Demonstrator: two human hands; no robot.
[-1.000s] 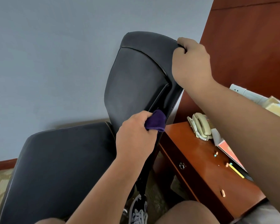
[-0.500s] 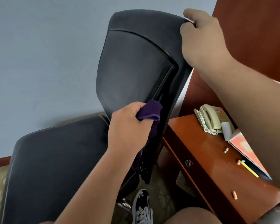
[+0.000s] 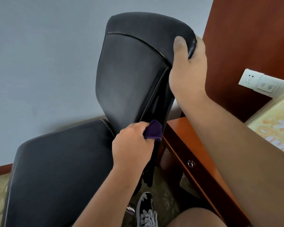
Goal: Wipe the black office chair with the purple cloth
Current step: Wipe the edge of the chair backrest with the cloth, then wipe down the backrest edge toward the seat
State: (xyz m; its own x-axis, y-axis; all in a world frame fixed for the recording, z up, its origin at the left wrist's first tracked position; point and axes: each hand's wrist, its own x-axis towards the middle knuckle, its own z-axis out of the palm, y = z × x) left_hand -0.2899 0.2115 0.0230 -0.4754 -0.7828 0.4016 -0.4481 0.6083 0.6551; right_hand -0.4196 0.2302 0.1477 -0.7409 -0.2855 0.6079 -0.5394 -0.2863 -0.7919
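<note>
The black office chair (image 3: 131, 76) fills the middle of the view, its backrest upright and its seat cushion (image 3: 61, 169) low at the left. My left hand (image 3: 133, 145) grips the bunched purple cloth (image 3: 152, 132) and presses it against the lower right edge of the backrest, near the seat joint. My right hand (image 3: 187, 69) grips the backrest's upper right corner, thumb on the front face and fingers wrapped behind.
A reddish wooden desk (image 3: 195, 154) with a drawer knob (image 3: 190, 163) stands right beside the chair. A wall socket plate (image 3: 259, 82) and a yellow printed box (image 3: 279, 122) lie at the right. My shoe (image 3: 146, 210) rests on the patterned carpet below.
My left hand has slid the cloth a little lower along the backrest's right edge. My right hand's grip now shows the thumb on the front. The view shifted, hiding the phone on the desk.
</note>
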